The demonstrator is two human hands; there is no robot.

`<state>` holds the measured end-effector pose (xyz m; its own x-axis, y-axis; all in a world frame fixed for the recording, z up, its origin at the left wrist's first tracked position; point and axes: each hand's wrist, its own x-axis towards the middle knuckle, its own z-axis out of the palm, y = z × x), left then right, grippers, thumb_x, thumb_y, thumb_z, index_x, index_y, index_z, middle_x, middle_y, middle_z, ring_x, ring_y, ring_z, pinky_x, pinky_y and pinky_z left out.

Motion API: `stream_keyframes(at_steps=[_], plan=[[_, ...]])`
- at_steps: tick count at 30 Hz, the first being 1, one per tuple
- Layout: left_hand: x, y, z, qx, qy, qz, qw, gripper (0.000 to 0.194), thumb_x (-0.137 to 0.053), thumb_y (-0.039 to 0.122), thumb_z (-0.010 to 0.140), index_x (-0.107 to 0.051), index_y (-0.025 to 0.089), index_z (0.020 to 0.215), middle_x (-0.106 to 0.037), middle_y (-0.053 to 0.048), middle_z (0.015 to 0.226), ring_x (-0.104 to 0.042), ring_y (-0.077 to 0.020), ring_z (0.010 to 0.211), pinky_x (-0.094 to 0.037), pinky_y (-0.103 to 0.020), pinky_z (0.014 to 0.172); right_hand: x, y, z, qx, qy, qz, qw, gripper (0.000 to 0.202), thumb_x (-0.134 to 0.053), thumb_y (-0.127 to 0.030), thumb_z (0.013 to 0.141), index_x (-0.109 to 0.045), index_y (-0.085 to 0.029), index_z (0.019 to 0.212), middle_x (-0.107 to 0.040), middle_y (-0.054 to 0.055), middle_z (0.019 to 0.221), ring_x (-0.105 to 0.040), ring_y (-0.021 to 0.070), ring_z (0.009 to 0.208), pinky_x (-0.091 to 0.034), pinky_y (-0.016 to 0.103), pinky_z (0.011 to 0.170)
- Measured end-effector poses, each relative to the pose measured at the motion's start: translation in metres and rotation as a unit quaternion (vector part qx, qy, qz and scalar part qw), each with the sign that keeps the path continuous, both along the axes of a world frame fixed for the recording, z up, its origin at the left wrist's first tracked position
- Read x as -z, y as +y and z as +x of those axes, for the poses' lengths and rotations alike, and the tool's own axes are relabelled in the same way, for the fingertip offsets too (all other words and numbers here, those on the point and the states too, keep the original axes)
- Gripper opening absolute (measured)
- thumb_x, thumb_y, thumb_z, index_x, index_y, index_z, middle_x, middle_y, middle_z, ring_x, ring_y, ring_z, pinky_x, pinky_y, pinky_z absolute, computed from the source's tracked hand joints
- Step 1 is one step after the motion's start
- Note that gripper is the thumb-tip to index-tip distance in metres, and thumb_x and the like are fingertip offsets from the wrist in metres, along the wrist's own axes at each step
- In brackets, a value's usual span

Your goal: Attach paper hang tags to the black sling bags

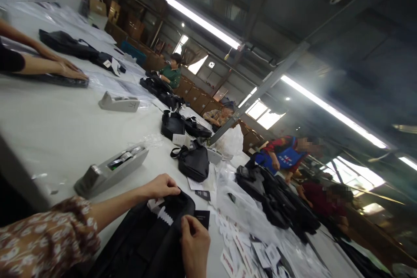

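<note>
A black bag lies in front of me at the bottom of the head view, its lower part cut off by the frame. My left hand pinches its top edge between thumb and fingers. Lower down on the right side, my right hand is closed in a pinch at the bag's edge. Between the two hands a white wavy-edged piece shows against the black fabric. Dark printed cards lie partly under the bag, just beyond my right hand.
Grey tape dispensers stand on the white table. Small black bags sit ahead. Loose tags and clear plastic spread to the right. At left, a co-worker's hands press a wrapped item; other people work farther back.
</note>
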<state>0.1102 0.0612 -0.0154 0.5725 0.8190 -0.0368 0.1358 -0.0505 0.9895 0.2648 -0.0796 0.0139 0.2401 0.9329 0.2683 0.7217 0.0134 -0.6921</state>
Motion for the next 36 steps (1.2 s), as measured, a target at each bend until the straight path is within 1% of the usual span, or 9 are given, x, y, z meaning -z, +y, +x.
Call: stream_keyframes(at_steps=[4, 10, 12, 16, 19, 22, 27, 31, 36], plan=[[0.011, 0.0, 0.009, -0.006, -0.061, -0.041, 0.997, 0.031, -0.066, 0.045, 0.063, -0.063, 0.014, 0.07, -0.047, 0.006, 0.049, -0.039, -0.0082, 0.042, -0.03, -0.02, 0.041, -0.002, 0.013, -0.005, 0.025, -0.022, 0.031, 0.999, 0.032, -0.05, -0.044, 0.083, -0.071, -0.019, 0.084, -0.069, 0.004, 0.068, -0.063, 0.0188, 0.063, -0.045, 0.024, 0.055], [0.016, -0.01, 0.014, 0.023, -0.182, -0.061, 0.981, 0.032, -0.065, 0.035, 0.064, -0.062, 0.013, 0.087, -0.064, -0.001, 0.076, -0.055, -0.0133, 0.07, -0.042, -0.023, 0.066, -0.005, 0.027, -0.016, 0.049, -0.146, 0.008, 0.988, 0.028, -0.044, -0.03, 0.087, -0.069, -0.021, 0.08, -0.071, 0.005, 0.076, -0.065, 0.0192, 0.069, -0.044, 0.026, 0.064], [0.018, -0.011, 0.015, 0.027, -0.195, -0.065, 0.978, 0.033, -0.062, 0.038, 0.068, -0.062, 0.012, 0.089, -0.063, -0.001, 0.075, -0.053, -0.0126, 0.066, -0.04, -0.023, 0.063, -0.007, 0.029, -0.018, 0.064, -0.206, 0.002, 0.976, 0.028, -0.042, -0.026, 0.088, -0.068, -0.02, 0.08, -0.071, 0.006, 0.078, -0.066, 0.0198, 0.071, -0.042, 0.026, 0.064], [0.023, -0.007, 0.015, 0.017, -0.196, -0.068, 0.978, 0.032, -0.058, 0.045, 0.072, -0.06, 0.013, 0.07, -0.055, 0.002, 0.058, -0.044, -0.0098, 0.055, -0.032, -0.022, 0.054, -0.012, 0.037, -0.024, 0.076, -0.36, -0.02, 0.93, 0.028, -0.04, -0.019, 0.088, -0.065, -0.02, 0.076, -0.069, 0.006, 0.073, -0.066, 0.0198, 0.065, -0.036, 0.028, 0.055], [0.021, -0.006, 0.015, 0.027, -0.195, -0.09, 0.976, 0.032, -0.057, 0.045, 0.072, -0.06, 0.013, 0.076, -0.053, 0.003, 0.055, -0.043, -0.0093, 0.052, -0.03, -0.022, 0.052, -0.018, 0.046, -0.03, 0.062, -0.412, -0.041, 0.908, 0.027, -0.041, -0.017, 0.087, -0.065, -0.021, 0.074, -0.069, 0.006, 0.072, -0.066, 0.0202, 0.063, -0.032, 0.028, 0.052], [0.017, -0.004, 0.012, 0.053, -0.178, -0.115, 0.976, 0.033, -0.057, 0.044, 0.07, -0.062, 0.013, 0.083, -0.052, 0.003, 0.055, -0.041, -0.0084, 0.047, -0.028, -0.021, 0.048, -0.024, 0.057, -0.035, 0.047, -0.405, -0.069, 0.911, 0.027, -0.043, -0.02, 0.086, -0.066, -0.022, 0.072, -0.069, 0.006, 0.071, -0.066, 0.022, 0.063, -0.031, 0.029, 0.051], [0.018, 0.002, 0.006, 0.081, -0.122, -0.101, 0.984, 0.024, -0.057, 0.037, 0.067, -0.06, 0.014, 0.067, -0.052, 0.002, 0.05, -0.037, -0.0077, 0.041, -0.024, -0.021, 0.043, -0.021, 0.065, -0.038, 0.029, -0.345, -0.082, 0.935, 0.031, -0.041, -0.025, 0.087, -0.067, -0.025, 0.071, -0.071, 0.006, 0.071, -0.066, 0.023, 0.066, -0.035, 0.029, 0.053], [0.014, 0.005, 0.0, 0.021, -0.08, -0.023, 0.996, 0.022, -0.051, 0.035, 0.072, -0.054, 0.016, 0.061, -0.052, 0.001, 0.051, -0.039, -0.0105, 0.045, -0.027, -0.024, 0.046, -0.007, 0.064, -0.032, 0.02, -0.256, -0.032, 0.966, 0.026, -0.046, -0.028, 0.085, -0.07, -0.022, 0.08, -0.071, 0.007, 0.074, -0.065, 0.0214, 0.069, -0.042, 0.028, 0.06], [-0.017, 0.004, -0.018, -0.08, -0.077, 0.12, 0.986, 0.016, -0.047, 0.032, 0.081, -0.055, 0.02, 0.075, -0.055, 0.0, 0.073, -0.047, -0.0153, 0.073, -0.034, -0.027, 0.07, -0.015, 0.065, -0.023, -0.005, -0.109, 0.089, 0.99, 0.029, -0.048, -0.034, 0.086, -0.068, -0.016, 0.095, -0.068, 0.01, 0.098, -0.062, 0.0207, 0.091, -0.045, 0.03, 0.083]])
